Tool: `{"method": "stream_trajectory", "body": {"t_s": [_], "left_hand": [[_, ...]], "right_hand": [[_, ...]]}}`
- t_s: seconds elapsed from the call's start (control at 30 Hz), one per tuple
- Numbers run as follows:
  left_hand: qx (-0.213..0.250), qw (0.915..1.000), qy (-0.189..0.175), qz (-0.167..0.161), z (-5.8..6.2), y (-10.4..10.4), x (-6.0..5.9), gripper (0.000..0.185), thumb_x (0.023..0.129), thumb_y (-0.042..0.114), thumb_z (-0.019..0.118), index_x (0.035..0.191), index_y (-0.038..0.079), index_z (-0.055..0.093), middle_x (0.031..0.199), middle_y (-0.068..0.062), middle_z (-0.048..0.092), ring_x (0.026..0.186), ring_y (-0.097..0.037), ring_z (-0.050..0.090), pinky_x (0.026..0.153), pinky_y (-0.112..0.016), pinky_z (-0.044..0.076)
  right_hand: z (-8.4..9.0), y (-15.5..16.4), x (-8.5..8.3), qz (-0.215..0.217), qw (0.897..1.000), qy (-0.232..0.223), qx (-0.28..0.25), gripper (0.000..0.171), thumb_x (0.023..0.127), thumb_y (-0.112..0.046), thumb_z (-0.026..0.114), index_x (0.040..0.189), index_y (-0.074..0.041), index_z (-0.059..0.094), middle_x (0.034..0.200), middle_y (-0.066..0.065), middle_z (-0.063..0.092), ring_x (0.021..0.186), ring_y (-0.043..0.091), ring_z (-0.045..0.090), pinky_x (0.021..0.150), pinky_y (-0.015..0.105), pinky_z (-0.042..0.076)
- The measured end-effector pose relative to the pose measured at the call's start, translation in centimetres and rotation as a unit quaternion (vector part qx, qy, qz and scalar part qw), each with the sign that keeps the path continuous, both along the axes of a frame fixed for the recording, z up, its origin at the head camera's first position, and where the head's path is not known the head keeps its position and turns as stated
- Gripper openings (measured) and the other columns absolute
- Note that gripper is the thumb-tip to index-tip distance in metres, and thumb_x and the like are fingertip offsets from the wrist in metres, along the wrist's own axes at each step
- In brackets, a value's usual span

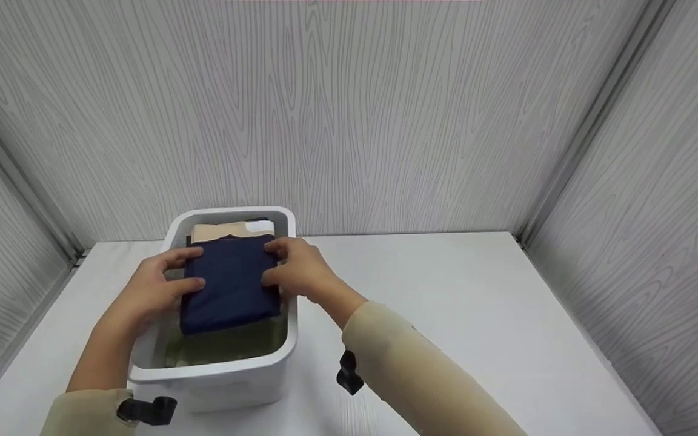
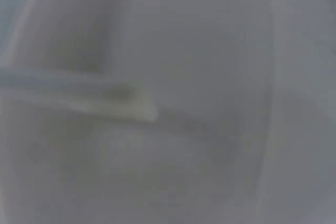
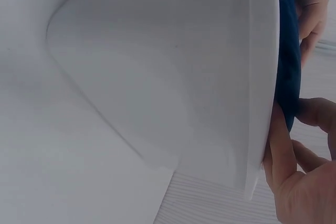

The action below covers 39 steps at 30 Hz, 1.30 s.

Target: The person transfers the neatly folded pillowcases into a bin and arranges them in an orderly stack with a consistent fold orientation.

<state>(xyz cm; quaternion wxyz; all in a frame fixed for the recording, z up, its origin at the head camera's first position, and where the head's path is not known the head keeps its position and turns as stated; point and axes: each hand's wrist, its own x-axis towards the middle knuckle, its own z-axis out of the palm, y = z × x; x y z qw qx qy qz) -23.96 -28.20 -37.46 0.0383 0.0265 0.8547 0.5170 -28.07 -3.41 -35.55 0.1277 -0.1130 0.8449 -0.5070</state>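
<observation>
A folded navy cloth (image 1: 231, 281) lies at the mouth of a white plastic bin (image 1: 216, 370), tilted slightly. My left hand (image 1: 154, 284) grips its left edge, thumb and fingertip showing on top. From the other side my right hand (image 1: 300, 269) pinches the right edge; the right wrist view shows thumb above and fingers below the navy cloth (image 3: 288, 51), close to the bin's rim. Beneath it in the bin are a folded beige-and-white cloth (image 1: 222, 231) toward the back and an olive green cloth (image 1: 234, 344) toward the front. The left wrist view is a grey blur.
The bin stands on the left part of a white table (image 1: 434, 315). Wood-grain panels close in the back (image 1: 349, 121), the left and the right (image 1: 658, 212). A black strap clip (image 1: 349, 372) sticks out from each beige sleeve (image 1: 422, 369).
</observation>
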Motion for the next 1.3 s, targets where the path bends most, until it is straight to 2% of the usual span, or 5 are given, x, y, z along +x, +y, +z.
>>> {"method": "stream_trajectory", "body": {"t_s": [0.13, 0.33, 0.47, 0.87, 1.3], "left_hand": [[-0.02, 0.9998, 0.006, 0.0, 0.1, 0.0, -0.1, 0.066, 0.093, 0.012, 0.066, 0.152, 0.005, 0.039, 0.151, -0.029, 0.034, 0.128, -0.04, 0.046, 0.081, -0.026, 0.055], [-0.066, 0.9973, 0.031, 0.004, 0.3, 0.3, -0.3, 0.064, 0.092, 0.009, 0.064, 0.15, 0.001, 0.039, 0.15, -0.032, 0.037, 0.137, -0.046, 0.037, 0.105, -0.054, 0.041], [-0.089, 0.9954, 0.035, 0.011, 0.5, 0.6, -0.4, 0.064, 0.091, 0.009, 0.064, 0.15, -0.001, 0.039, 0.15, -0.032, 0.038, 0.14, -0.047, 0.032, 0.11, -0.063, 0.029], [-0.131, 0.9902, 0.046, 0.015, 0.5, 1.2, -0.6, 0.062, 0.09, 0.007, 0.063, 0.147, -0.003, 0.042, 0.148, -0.032, 0.041, 0.135, -0.05, 0.04, 0.107, -0.064, 0.035], [-0.17, 0.9851, 0.028, 0.003, 0.4, 1.5, -1.1, 0.061, 0.091, 0.01, 0.062, 0.146, -0.003, 0.043, 0.148, -0.035, 0.039, 0.137, -0.052, 0.036, 0.109, -0.067, 0.03]], "right_hand": [[0.0, -0.3, 0.0, -0.007, 1.0, 0.014, 0.02, 0.057, 0.079, -0.001, 0.074, 0.134, -0.012, 0.062, 0.133, 0.008, 0.063, 0.104, 0.016, 0.062, 0.068, 0.031, 0.06], [0.0, -0.8, 0.0, -0.013, 0.994, 0.07, 0.085, 0.055, 0.079, -0.008, 0.075, 0.132, -0.016, 0.064, 0.13, 0.003, 0.066, 0.109, 0.013, 0.061, 0.087, 0.029, 0.055], [-0.1, -1.0, 0.2, -0.011, 0.989, 0.097, 0.112, 0.055, 0.079, -0.01, 0.075, 0.133, -0.017, 0.064, 0.131, 0.001, 0.066, 0.113, 0.012, 0.06, 0.095, 0.03, 0.052], [-0.5, -1.2, 0.4, -0.015, 0.981, 0.135, 0.142, 0.054, 0.077, -0.013, 0.076, 0.13, -0.018, 0.067, 0.126, 0.002, 0.068, 0.11, 0.014, 0.062, 0.092, 0.03, 0.053], [-0.7, -1.7, 0.3, -0.019, 0.972, 0.142, 0.188, 0.049, 0.078, -0.018, 0.077, 0.126, -0.017, 0.07, 0.122, 0.002, 0.071, 0.11, 0.018, 0.064, 0.096, 0.034, 0.052]]}}
